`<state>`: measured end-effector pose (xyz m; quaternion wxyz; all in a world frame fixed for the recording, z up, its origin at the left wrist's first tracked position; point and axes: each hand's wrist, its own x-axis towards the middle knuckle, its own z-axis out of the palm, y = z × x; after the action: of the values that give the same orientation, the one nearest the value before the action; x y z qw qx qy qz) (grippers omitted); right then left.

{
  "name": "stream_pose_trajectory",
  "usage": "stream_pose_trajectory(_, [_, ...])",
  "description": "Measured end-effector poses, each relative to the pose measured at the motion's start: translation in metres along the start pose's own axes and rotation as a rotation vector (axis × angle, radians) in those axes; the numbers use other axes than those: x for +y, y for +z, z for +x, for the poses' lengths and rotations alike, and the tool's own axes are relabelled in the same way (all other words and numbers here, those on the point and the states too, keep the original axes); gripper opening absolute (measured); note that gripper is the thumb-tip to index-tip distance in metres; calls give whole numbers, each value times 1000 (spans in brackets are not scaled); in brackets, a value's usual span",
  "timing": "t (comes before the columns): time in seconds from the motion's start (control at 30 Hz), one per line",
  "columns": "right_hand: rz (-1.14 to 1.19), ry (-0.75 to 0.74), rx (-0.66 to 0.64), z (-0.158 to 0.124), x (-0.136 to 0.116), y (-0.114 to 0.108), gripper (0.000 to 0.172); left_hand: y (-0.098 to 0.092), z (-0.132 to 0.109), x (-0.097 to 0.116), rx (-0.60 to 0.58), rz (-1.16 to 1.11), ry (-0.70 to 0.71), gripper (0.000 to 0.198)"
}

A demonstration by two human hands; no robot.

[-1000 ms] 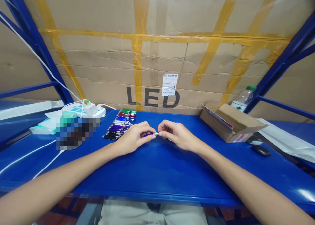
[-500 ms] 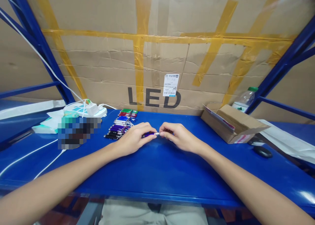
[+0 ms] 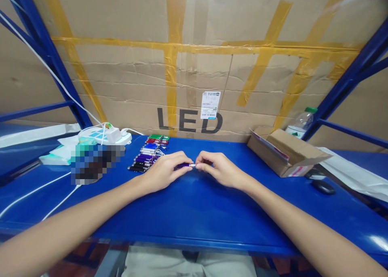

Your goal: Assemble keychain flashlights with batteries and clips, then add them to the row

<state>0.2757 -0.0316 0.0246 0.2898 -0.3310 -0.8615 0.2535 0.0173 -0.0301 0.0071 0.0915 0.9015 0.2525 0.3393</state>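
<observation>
My left hand (image 3: pixel 165 170) is closed around a small purple pen-like flashlight (image 3: pixel 183 165) and rests on the blue table (image 3: pixel 194 212). My right hand (image 3: pixel 216 168) pinches the flashlight's silver tip between thumb and fingertips. The two hands meet at the table's middle. Just left of my left hand lies a neat row of several similar small flashlights (image 3: pixel 148 152) in black, purple, blue, red and green.
An open cardboard box (image 3: pixel 285 151) sits at the right, with a plastic bottle (image 3: pixel 298 123) behind it and a black mouse (image 3: pixel 323 186) nearer me. A white power strip (image 3: pixel 104 136) with cables lies at the left. A large taped cardboard sheet marked LED (image 3: pixel 189 121) forms the back wall.
Both hands stay together on the purple flashlight; only the fingers have shifted slightly.
</observation>
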Motion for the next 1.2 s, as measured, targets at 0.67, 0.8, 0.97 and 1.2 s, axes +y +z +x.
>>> stream_pose_trajectory(0.67, [479,248,-90,3,-3,6,46,-3,-2,2,66,203,239,18])
stream_pose_trajectory(0.8, [600,311,-109,5,-6,6,49,-4,-1,2,75,269,282,19])
stream_pose_trajectory(0.97, [694,383,-94,6,-11,6,44,-7,0,4,102,328,322,16])
stream_pose_trajectory(1.2, [905,484,-141,6,-6,6,43,-10,2,10,138,453,396,15])
